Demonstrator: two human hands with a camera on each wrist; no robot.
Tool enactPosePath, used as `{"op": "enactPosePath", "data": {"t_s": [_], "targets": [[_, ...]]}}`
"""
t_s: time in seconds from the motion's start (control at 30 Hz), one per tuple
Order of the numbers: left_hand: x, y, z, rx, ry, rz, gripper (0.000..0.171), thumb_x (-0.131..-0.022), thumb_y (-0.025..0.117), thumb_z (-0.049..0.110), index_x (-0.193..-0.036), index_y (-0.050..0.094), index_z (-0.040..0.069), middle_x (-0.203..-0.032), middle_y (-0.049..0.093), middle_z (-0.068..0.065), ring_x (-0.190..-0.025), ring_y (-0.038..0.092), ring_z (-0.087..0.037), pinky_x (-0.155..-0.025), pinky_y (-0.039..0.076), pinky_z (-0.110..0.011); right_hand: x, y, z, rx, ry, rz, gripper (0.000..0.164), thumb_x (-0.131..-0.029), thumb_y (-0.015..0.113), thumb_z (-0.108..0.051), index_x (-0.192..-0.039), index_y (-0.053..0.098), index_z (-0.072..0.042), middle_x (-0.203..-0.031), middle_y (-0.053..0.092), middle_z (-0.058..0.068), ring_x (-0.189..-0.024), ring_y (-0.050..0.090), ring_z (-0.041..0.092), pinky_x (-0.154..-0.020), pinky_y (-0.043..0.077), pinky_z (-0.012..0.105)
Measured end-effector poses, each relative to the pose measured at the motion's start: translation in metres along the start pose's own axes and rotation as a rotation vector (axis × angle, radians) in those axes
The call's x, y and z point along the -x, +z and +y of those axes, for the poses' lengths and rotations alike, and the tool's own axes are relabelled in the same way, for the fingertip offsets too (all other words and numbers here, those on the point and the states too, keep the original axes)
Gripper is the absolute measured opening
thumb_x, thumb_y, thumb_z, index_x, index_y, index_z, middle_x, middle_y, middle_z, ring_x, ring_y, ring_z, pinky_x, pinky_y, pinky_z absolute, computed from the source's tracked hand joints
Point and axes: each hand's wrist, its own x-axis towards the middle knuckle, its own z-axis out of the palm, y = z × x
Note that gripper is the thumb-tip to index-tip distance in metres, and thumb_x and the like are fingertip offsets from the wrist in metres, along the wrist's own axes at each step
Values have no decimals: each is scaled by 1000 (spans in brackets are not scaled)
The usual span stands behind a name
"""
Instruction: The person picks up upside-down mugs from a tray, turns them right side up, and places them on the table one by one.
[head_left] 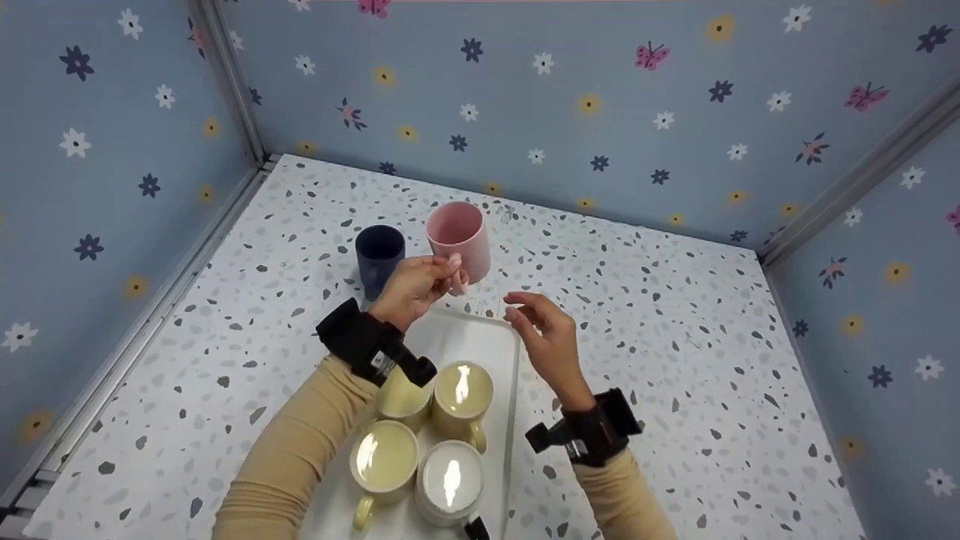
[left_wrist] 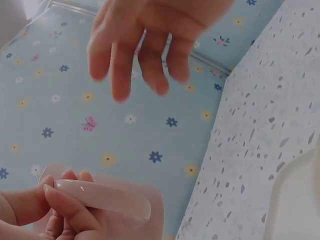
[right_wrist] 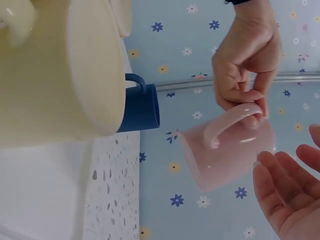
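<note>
A pink mug (head_left: 474,251) is gripped at its handle (right_wrist: 232,118) by my left hand (head_left: 420,285), thumb and fingers pinching the loop. Its mouth faces up in the head view, and in the right wrist view it appears raised off the table and slightly tilted. My right hand (head_left: 551,337) hovers to the right of it with bent, relaxed fingers, touching nothing. In the left wrist view the right hand's fingers (left_wrist: 121,75) hang apart above the mug. Just left of the pink mug stands a dark blue mug (head_left: 379,251), partly behind my left hand.
A white tray (head_left: 480,334) lies in front of me, holding three pale yellow mugs (head_left: 384,457) and a white mug (head_left: 450,480). My left forearm passes over its left side. Flowered walls (head_left: 510,97) enclose the speckled table (head_left: 675,360) at the back and sides.
</note>
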Motion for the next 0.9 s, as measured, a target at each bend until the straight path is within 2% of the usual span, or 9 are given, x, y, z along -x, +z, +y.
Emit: {"op": "enactPosePath", "data": {"t_s": [0.17, 0.3, 0.5, 0.63, 0.67, 0.77, 0.83, 0.87, 0.9], "targets": [[-22, -6, 3, -31, -27, 63, 26, -91, 56, 0, -66, 59, 3, -60, 59, -7, -55, 54, -12, -52, 40, -16, 11, -15, 11, -55, 26, 14, 18, -87, 56, 11, -105, 59, 13, -92, 66, 22, -76, 65, 25, -70, 52, 24], [-38, -10, 2, -60, -14, 97, 25, -90, 57, -1, -65, 57, 2, -58, 57, -6, -58, 54, -15, -54, 41, -19, 18, -24, 13, -85, 15, 22, 18, -88, 54, 10, -105, 59, 13, -88, 66, 22, -77, 65, 22, -69, 53, 27], [-60, -21, -10, -140, 57, 102, 22, -89, 57, -4, -68, 54, 0, -57, 55, -5, -57, 53, -15, -55, 40, -20, 25, -32, 19, -93, 28, 27, 18, -89, 53, 11, -105, 59, 13, -84, 65, 23, -74, 64, 25, -67, 53, 28], [-75, -32, -22, -252, 129, 131, 15, -87, 61, -2, -73, 57, -1, -60, 57, -2, -55, 51, -11, -54, 39, -20, 29, -35, 22, -104, 56, 37, 18, -89, 52, 12, -105, 59, 14, -84, 64, 24, -73, 64, 27, -67, 53, 29], [-108, -50, -38, -251, 147, 118, 13, -86, 63, -1, -74, 58, -1, -61, 58, -3, -55, 51, -11, -53, 39, -20, 30, -36, 23, -108, 64, 38, 17, -89, 52, 11, -105, 59, 15, -84, 64, 25, -73, 64, 27, -67, 53, 29], [-128, -59, -48, -310, 155, 152, 8, -83, 67, 1, -83, 63, -6, -71, 63, -8, -59, 52, -12, -54, 40, -21, 31, -38, 24, -127, 86, 42, 17, -90, 53, 9, -104, 59, 15, -84, 64, 25, -73, 65, 27, -68, 54, 29], [-157, -75, -61, -291, 175, 122, 10, -80, 71, 4, -78, 65, -3, -72, 65, -10, -59, 56, -12, -52, 43, -20, 31, -40, 26, -127, 97, 43, 16, -90, 54, 7, -103, 60, 14, -84, 65, 24, -73, 65, 26, -68, 54, 29], [-170, -81, -66, -300, 171, 131, 11, -80, 71, 3, -81, 64, -5, -74, 65, -12, -61, 57, -14, -53, 43, -22, 31, -40, 26, -128, 105, 43, 16, -90, 54, 6, -103, 60, 14, -84, 65, 24, -74, 66, 27, -68, 54, 30], [-155, -73, -58, -326, 156, 152, 11, -80, 71, 3, -82, 65, -6, -76, 66, -13, -63, 57, -14, -55, 44, -22, 31, -41, 26, -130, 110, 43, 16, -90, 54, 6, -103, 60, 14, -84, 65, 24, -74, 66, 26, -69, 54, 30]]}}
